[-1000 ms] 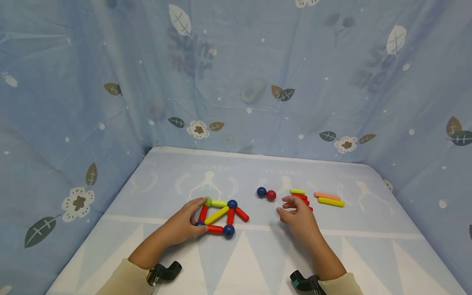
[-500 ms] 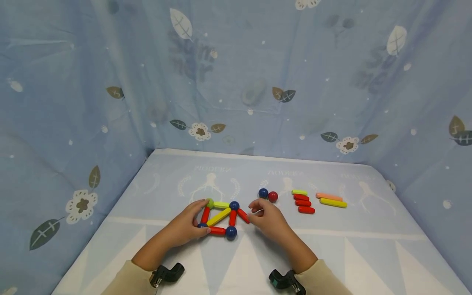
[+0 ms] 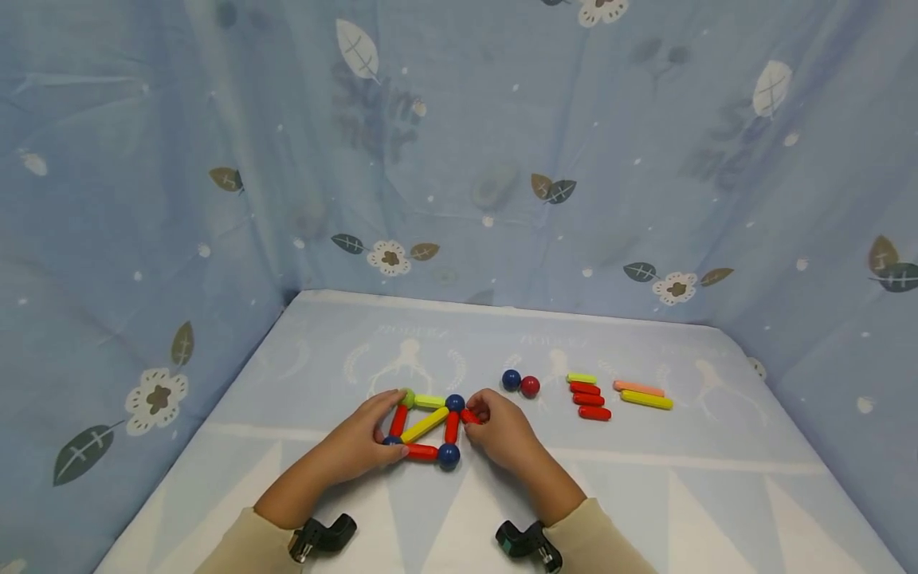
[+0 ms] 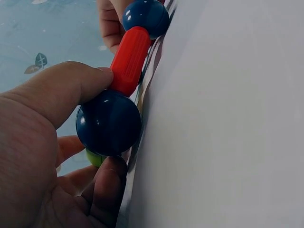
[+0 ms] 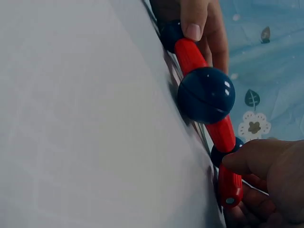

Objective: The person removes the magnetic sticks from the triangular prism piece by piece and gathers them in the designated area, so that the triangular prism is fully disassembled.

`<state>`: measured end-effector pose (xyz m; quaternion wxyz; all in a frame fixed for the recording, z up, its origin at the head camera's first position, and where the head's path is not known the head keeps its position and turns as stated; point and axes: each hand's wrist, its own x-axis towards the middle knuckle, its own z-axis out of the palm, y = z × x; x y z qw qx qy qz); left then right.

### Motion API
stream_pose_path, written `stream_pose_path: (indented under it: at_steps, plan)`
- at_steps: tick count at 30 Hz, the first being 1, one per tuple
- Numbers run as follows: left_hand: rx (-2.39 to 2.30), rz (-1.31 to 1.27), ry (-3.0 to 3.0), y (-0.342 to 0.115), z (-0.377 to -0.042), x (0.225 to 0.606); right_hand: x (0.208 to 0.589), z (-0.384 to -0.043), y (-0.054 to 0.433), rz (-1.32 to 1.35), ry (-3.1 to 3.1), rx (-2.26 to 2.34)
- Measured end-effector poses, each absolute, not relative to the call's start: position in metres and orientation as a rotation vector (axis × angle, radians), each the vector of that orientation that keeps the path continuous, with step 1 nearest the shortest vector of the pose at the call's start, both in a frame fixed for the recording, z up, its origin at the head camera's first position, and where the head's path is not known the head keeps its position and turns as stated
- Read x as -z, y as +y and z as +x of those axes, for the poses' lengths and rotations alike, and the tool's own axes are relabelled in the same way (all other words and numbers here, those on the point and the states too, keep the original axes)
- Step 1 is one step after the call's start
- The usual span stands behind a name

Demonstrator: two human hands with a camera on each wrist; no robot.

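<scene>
A flat frame of magnetic rods and balls lies in front of me, crossed by a yellow rod (image 3: 425, 425). Its corners are a green ball (image 3: 408, 397) and blue balls, one at the front right (image 3: 449, 455). My left hand (image 3: 358, 438) grips the left side, thumb on a red rod (image 4: 130, 59) beside a blue ball (image 4: 109, 123). At the frame's right, my right hand (image 3: 502, 426) pinches a short red rod (image 3: 469, 416) that meets the far right blue ball (image 3: 455, 402). The right wrist view shows that rod's silver end (image 5: 230, 200); fingers partly cover it.
Behind my right hand lie a loose blue ball (image 3: 511, 380) and a red ball (image 3: 530, 387). Further right are several short rods, red (image 3: 588, 399) and green (image 3: 582, 378), then an orange rod (image 3: 638, 388) and a yellow rod (image 3: 647, 400). A patterned curtain (image 3: 459, 159) encloses the table.
My right hand has moved left from beside the loose red rods to the frame and taken hold of the red rod sticking out there. My left hand stays on the frame.
</scene>
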<state>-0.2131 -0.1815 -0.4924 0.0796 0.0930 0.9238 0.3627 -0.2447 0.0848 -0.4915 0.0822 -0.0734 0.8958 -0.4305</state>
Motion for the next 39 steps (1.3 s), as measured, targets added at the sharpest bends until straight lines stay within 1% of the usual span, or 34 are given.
stream_pose_path:
  at_steps: [12, 22, 39]
  plan:
    - [-1.096, 0.307, 2.755, -0.178, -0.216, 0.489, 0.494, -0.247, 0.091, -0.192, 2.752, 1.283]
    - [-1.069, 0.255, 2.76, -0.176, -0.214, 0.487, 0.497, -0.247, 0.094, -0.089, 2.697, 1.482]
    - [-1.052, 0.266, 2.76, -0.179, -0.213, 0.489, 0.498, -0.245, 0.095, -0.051, 2.592, 1.554]
